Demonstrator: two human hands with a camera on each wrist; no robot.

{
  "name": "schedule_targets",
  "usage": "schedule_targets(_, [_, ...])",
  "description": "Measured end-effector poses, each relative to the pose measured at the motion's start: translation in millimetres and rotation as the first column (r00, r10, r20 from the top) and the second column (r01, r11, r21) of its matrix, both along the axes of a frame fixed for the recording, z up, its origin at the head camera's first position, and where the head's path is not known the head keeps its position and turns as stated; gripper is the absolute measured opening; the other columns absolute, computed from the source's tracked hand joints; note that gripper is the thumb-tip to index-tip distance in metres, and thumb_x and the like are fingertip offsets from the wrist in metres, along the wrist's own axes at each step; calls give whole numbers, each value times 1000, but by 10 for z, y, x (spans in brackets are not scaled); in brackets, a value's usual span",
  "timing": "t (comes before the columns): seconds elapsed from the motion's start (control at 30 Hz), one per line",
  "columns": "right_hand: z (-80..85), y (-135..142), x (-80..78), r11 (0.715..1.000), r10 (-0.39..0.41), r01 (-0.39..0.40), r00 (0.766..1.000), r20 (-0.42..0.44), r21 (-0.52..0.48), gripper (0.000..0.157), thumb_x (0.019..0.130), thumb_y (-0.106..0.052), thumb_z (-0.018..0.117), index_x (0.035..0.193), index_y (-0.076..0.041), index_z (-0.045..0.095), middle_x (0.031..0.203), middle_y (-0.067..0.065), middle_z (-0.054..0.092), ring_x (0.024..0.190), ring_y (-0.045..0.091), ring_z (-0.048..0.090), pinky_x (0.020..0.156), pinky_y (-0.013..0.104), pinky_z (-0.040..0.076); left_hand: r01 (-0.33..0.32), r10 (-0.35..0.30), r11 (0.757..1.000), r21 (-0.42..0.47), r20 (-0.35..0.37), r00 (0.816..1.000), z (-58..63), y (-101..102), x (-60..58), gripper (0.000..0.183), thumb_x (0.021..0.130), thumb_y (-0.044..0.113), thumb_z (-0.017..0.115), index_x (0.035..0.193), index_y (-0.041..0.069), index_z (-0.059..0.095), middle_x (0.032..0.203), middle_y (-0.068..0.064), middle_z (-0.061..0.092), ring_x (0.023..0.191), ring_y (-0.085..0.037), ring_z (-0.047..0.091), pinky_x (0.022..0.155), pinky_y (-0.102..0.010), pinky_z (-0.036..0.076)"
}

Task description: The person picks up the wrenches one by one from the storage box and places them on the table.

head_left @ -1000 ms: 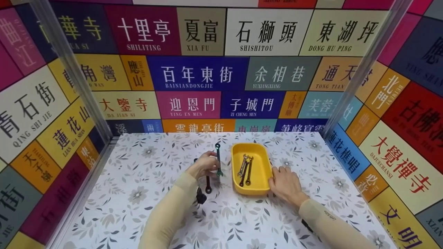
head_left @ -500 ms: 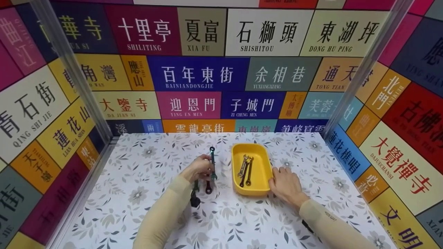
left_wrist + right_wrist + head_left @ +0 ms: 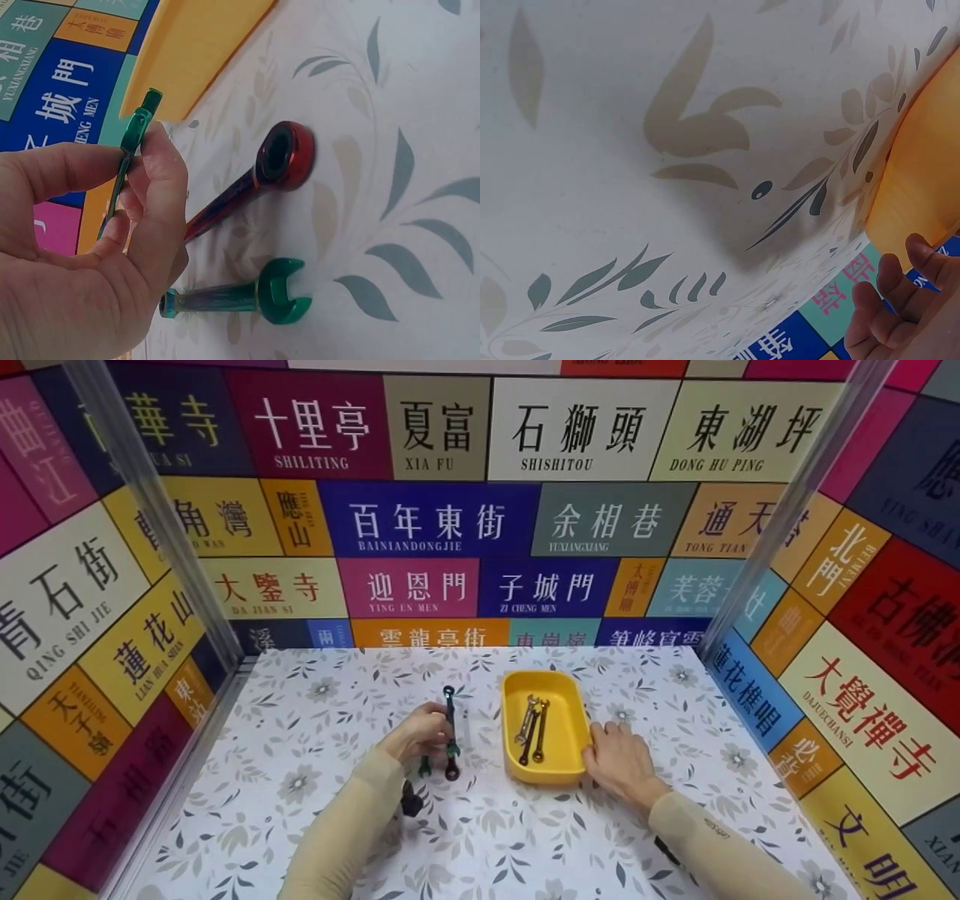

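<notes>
nearest are the left sleeve [image 3: 341, 825] and the right sleeve [image 3: 724, 840], both pale, reaching over a white table [image 3: 480, 840] printed with grey leaves. a black device [image 3: 411, 800] shows at the left wrist. a bit farther, a red wrench [image 3: 451, 771], ring end showing, and a second green wrench [image 3: 281, 291], open end showing, lie near each other on the table, each partly hidden by the left hand [image 3: 420, 733]. the hands are well apart. the right hand [image 3: 619, 761] is at the right side of a yellow tub [image 3: 564, 727], fingers loosely bent beside its wall; how firmly they touch it i cannot tell. the left hand pinches a green wrench [image 3: 450, 716] between thumb and fingers, up off the table, left of the tub, ring end away and open end nearer. in the tub, three wrenches [image 3: 539, 735] lie close together toward its left side. beyond the table stands a wall [image 3: 334, 540] of coloured name panels.
</notes>
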State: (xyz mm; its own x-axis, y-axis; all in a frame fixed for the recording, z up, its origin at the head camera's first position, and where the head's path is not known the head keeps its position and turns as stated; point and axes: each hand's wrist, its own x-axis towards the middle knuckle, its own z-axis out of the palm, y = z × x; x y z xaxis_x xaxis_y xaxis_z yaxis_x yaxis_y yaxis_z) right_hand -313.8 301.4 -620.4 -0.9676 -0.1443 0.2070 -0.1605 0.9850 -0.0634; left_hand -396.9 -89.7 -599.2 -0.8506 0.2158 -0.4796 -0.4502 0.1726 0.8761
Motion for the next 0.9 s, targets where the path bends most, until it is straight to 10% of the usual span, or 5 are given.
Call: schedule_targets(0.9, [17,14,-7,1000,4,-4,1000,20,-11,33,109,-33,60,122,-3,66,106,21,67,94,37,60,76,57,58,-84,85,996,-18,79,993,-100,-281,96,71,86,-7,67,153,11,52,112,-14,58,90,-25,64,69,-33,63])
